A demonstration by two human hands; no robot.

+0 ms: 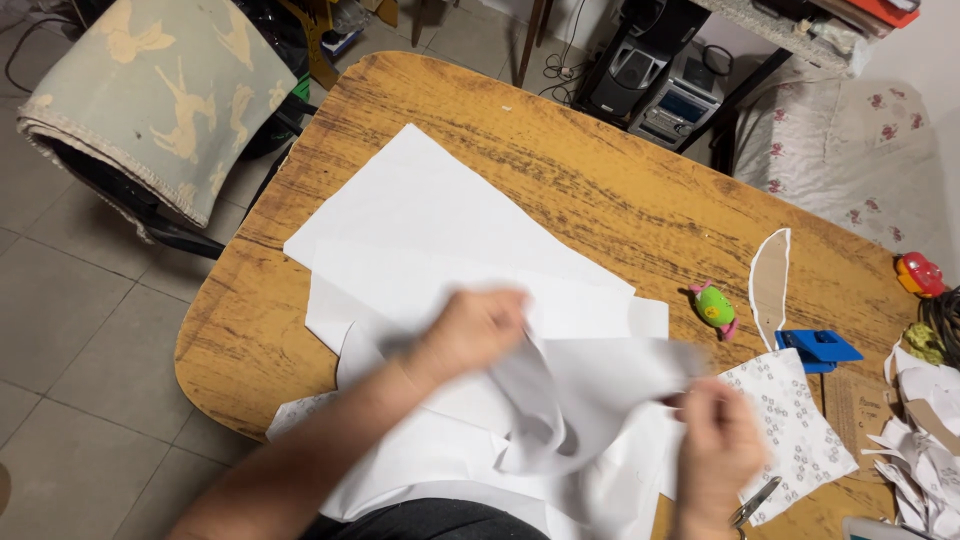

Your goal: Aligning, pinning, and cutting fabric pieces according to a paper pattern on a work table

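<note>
My left hand [475,330] and my right hand [715,445] both grip a limp white sheet [590,385], lifted above the wooden table [560,170] and sagging between them. Both hands are blurred by motion. Under them lie large white sheets [420,220] spread across the table's middle. A patterned white piece [795,425] lies just right of my right hand, with a pair of scissors [755,503] at its lower edge.
A small green and pink toy [715,307], a curved brown cardboard cutout [770,285] and a blue clip-like tool [818,348] sit right of centre. Paper scraps [925,440] pile at the right edge. A chair with patterned cloth [160,95] stands at upper left.
</note>
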